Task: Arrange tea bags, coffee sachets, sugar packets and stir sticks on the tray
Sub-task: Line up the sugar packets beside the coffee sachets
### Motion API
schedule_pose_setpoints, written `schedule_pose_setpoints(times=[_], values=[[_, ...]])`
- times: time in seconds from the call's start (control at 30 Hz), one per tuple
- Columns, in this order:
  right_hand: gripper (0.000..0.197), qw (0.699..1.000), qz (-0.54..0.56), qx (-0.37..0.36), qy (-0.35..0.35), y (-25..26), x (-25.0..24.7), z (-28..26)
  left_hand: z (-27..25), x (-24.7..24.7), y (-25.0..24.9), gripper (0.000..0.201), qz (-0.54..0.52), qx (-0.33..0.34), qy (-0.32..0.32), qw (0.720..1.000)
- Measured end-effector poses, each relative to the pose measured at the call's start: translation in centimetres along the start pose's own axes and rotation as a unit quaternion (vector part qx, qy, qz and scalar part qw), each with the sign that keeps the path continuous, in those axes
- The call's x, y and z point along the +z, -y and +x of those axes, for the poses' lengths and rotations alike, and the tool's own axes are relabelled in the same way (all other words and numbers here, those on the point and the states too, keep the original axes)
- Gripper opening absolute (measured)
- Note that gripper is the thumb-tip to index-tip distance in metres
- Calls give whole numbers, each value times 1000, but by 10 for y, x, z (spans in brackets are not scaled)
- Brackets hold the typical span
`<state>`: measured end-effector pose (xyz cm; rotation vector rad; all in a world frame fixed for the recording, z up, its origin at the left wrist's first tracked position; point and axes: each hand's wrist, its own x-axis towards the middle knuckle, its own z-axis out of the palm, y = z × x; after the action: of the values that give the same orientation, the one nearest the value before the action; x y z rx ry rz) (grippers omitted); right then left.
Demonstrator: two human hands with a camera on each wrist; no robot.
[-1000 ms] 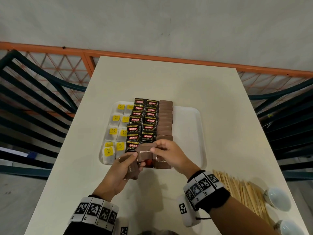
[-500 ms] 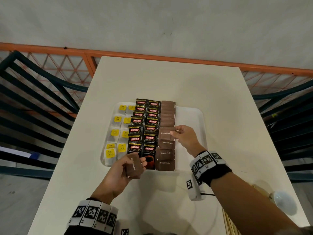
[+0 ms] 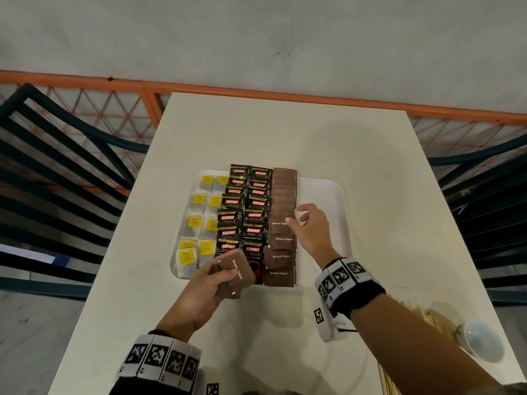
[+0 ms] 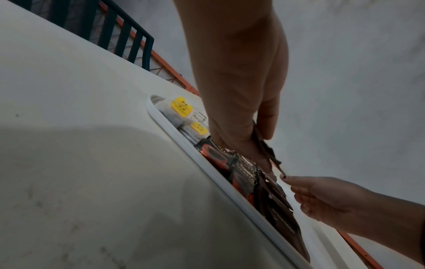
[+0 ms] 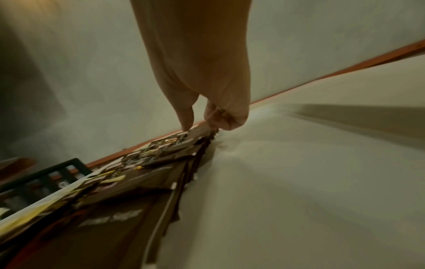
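Another sugar packet is going down as the brown column is filling toward the near rim.

The right hand (image 3: 312, 229), having carried a packet from the near edge a second ago, is now letting go with loosened, empty fingers, its thumb brushing the sugar column (image 3: 282, 223) midway up the tray (image 3: 328, 195). The left hand (image 3: 205, 289) is gripping the spare packets (image 3: 236, 273) just over the near rim, ready to feed the next. Tea bags (image 3: 196, 223) are lying at the left, coffee sachets (image 3: 245, 212) in the middle. The stir sticks (image 3: 390, 377), near right on the desk (image 3: 285, 132), are waiting their turn.
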<state>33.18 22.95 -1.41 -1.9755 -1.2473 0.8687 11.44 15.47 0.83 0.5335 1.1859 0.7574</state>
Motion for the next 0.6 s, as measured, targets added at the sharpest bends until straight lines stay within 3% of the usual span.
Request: schedule_pose_setpoints(times=[0.07, 0.13, 0.23, 0.3, 0.4, 0.6], values=[[26, 999, -20, -40, 29, 10, 1, -12, 1, 2, -1, 35, -14, 8, -4, 1000], [25, 990, -34, -76, 110, 21, 3, -28, 1, 3, -1, 36, -22, 21, -2, 1000], [32, 963, -34, -60, 260, 29, 6, -47, 2, 5, -1, 35, -33, 45, -2, 998], [28, 946, -20, -49, 321, 29, 11, -55, 2, 5, -1, 33, -39, 57, 1, 998], [10, 942, 18, -52, 332, 26, 17, -59, 4, 4, 0, 29, -58, 55, -8, 997], [9, 949, 156, -15, 274, 31, 7, -41, 8, -1, 2, 27, -128, 22, -18, 991]])
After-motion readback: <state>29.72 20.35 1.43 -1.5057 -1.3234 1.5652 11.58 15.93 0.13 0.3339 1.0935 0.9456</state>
